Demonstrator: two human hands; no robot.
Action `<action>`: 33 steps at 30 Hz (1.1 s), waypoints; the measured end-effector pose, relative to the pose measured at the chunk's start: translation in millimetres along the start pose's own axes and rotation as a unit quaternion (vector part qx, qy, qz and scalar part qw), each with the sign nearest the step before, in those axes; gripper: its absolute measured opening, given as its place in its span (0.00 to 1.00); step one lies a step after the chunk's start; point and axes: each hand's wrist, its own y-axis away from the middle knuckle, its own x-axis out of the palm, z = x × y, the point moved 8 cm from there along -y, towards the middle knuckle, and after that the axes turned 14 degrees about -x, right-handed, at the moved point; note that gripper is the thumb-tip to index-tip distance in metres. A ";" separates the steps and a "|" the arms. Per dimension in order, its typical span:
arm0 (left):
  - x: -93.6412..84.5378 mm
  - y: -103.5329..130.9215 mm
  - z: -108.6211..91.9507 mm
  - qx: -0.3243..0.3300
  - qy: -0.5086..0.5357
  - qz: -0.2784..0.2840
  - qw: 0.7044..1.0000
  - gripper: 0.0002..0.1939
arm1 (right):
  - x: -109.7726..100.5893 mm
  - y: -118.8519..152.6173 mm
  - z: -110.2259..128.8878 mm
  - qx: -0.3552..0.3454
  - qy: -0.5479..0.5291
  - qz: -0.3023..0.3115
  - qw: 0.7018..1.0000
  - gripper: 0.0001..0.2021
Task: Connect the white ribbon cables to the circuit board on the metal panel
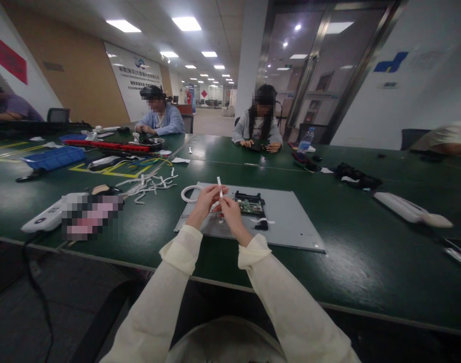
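Cream sleeves (150, 297) cross the edge of the surface (351, 222); left hand (206, 199) and right hand (232, 214) each have their grip pinched on a white strip (219, 182), near a tape roll (184, 195) and circuit board (251, 206)

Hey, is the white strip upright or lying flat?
Upright: the strip points up between the left hand and right hand.

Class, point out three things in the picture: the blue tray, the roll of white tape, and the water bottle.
Blue tray (53, 158): head view, on its side wall.
Roll of white tape (183, 194): head view, on the left of its ring.
Water bottle (305, 143): head view, on its body.
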 end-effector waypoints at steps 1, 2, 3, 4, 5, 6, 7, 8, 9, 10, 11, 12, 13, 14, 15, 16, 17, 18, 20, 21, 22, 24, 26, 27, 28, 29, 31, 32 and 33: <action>-0.4 -0.2 -0.9 0.006 0.000 -0.001 1.000 0.12 | 0.3 0.2 1.2 -0.001 0.001 0.002 1.000 0.15; -0.6 -0.2 -1.6 0.011 0.001 -0.003 1.000 0.12 | 0.6 0.4 2.2 0.000 0.001 0.004 1.000 0.15; -0.7 -0.1 -2.0 0.014 0.003 -0.005 1.000 0.12 | 0.8 0.6 3.1 0.001 0.002 0.005 1.000 0.15; -0.8 0.1 -2.3 0.017 0.006 -0.007 1.000 0.12 | 0.9 0.7 4.0 0.002 0.002 0.006 1.000 0.15; -0.7 0.3 -2.5 0.019 0.008 -0.009 1.000 0.12 | 1.0 0.8 4.8 0.002 0.002 0.007 1.000 0.15; -0.4 0.5 -2.5 0.021 0.010 -0.009 1.000 0.12 | 1.1 0.9 5.4 0.002 0.002 0.008 1.000 0.14; 0.0 0.5 -2.4 0.022 0.011 -0.009 1.000 0.12 | 1.3 0.9 6.0 0.001 0.002 0.009 1.000 0.14; 0.3 0.5 -2.3 0.022 0.011 -0.009 1.000 0.12 | 1.3 0.8 6.4 -0.001 0.003 0.010 1.000 0.15; 0.4 0.5 -2.1 0.021 0.011 -0.010 1.000 0.12 | 1.4 0.7 6.6 -0.002 0.004 0.011 1.000 0.15; 0.1 0.5 -2.0 0.020 0.010 -0.013 1.000 0.12 | 1.6 0.7 6.5 -0.002 0.004 0.011 1.000 0.15; -0.5 0.6 -2.1 0.019 0.010 -0.018 1.000 0.12 | 1.8 0.7 6.3 -0.001 0.003 0.013 1.000 0.15; -1.0 0.9 -2.5 0.018 0.008 -0.023 1.000 0.12 | 1.9 0.7 6.1 0.001 0.000 0.012 1.000 0.15; -1.5 1.5 -3.4 0.019 0.007 -0.027 0.999 0.13 | 1.9 0.7 5.9 0.003 -0.003 0.012 1.000 0.15; -1.7 2.2 -4.4 0.021 0.007 -0.030 0.999 0.15 | 2.0 0.7 5.9 0.004 -0.006 0.011 1.000 0.16; -1.8 3.0 -5.5 0.022 0.008 -0.030 0.999 0.17 | 1.9 0.7 6.2 0.005 -0.008 0.010 1.000 0.17; -1.8 3.7 -6.4 0.023 0.010 -0.030 0.999 0.19 | 1.6 0.7 6.8 0.003 -0.009 0.008 1.000 0.18; -1.9 4.1 -7.1 0.023 0.011 -0.030 0.999 0.21 | 1.3 0.8 7.5 0.001 -0.009 0.005 1.000 0.18; -2.3 4.3 -7.6 0.024 0.014 -0.030 0.999 0.22 | 1.0 1.0 8.4 -0.001 -0.009 0.003 1.000 0.18; -3.6 3.4 -8.3 0.029 0.021 -0.026 0.999 0.22 | 0.7 1.7 10.9 -0.004 -0.009 -0.002 1.000 0.18; -4.9 2.3 -8.6 0.033 0.027 -0.026 0.999 0.21 | 0.7 2.2 12.6 -0.006 -0.009 -0.003 1.000 0.18; -6.8 1.0 -8.6 0.037 0.036 -0.027 0.998 0.21 | 0.8 2.6 14.7 -0.007 -0.009 -0.003 1.000 0.18; -12.1 -2.4 -7.2 0.037 0.060 -0.038 0.997 0.20 | 0.8 3.4 19.0 -0.009 -0.012 -0.005 1.000 0.19; -15.9 -5.3 -4.1 0.026 0.075 -0.050 0.996 0.19 | 0.1 3.7 22.0 -0.009 -0.020 -0.010 1.000 0.19; -15.7 -6.2 -2.4 0.019 0.075 -0.048 0.996 0.18 | -0.4 3.6 22.4 -0.008 -0.025 -0.013 1.000 0.20; -13.8 -6.5 -1.4 0.013 0.070 -0.039 0.997 0.17 | -0.9 3.4 21.9 -0.005 -0.030 -0.014 0.999 0.20; -10.5 -6.0 -0.7 0.009 0.059 -0.025 0.998 0.16 | -1.3 3.2 20.7 -0.003 -0.034 -0.015 0.999 0.20; -2.5 -3.4 -0.5 0.006 0.031 0.005 0.999 0.15 | -2.4 2.5 16.5 0.003 -0.037 -0.018 0.999 0.19; 0.7 -1.7 -1.0 0.008 0.019 0.015 1.000 0.15 | -3.0 2.2 13.9 0.007 -0.037 -0.020 0.999 0.19; 2.9 -0.1 -2.0 0.012 0.009 0.020 1.000 0.14 | -3.3 2.1 11.3 0.011 -0.035 -0.022 0.999 0.18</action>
